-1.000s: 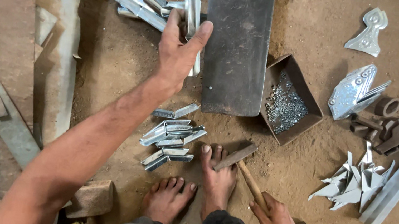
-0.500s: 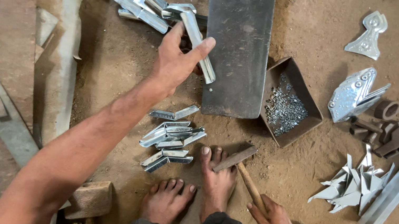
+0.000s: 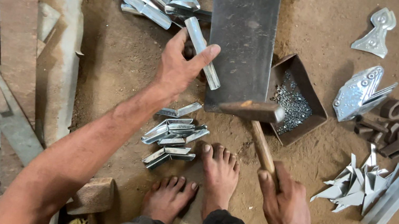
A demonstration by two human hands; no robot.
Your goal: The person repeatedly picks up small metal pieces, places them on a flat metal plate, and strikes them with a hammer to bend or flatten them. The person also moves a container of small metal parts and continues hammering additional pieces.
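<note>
My left hand [image 3: 179, 67] grips a bent strip of bright sheet metal [image 3: 202, 52] and holds it just left of a dark steel plate [image 3: 242, 33] that lies on the dirt floor. My right hand [image 3: 286, 203] clasps the wooden handle of a hammer [image 3: 255, 113]; its head hovers over the near end of the plate. A heap of folded metal clips [image 3: 174, 137] lies below my left hand, beside my bare feet [image 3: 204, 182].
An open box of small rivets [image 3: 294, 100] sits right of the plate. More bent strips [image 3: 148, 0] lie at the top. Cut metal pieces [image 3: 359, 182] and shaped brackets [image 3: 362, 92] are on the right; scrap sheet offcuts [image 3: 10, 61] on the left.
My left hand has drawn back from the strip pile at the top with one strip in it. My right hand has lifted the hammer off the ground toward the plate.
</note>
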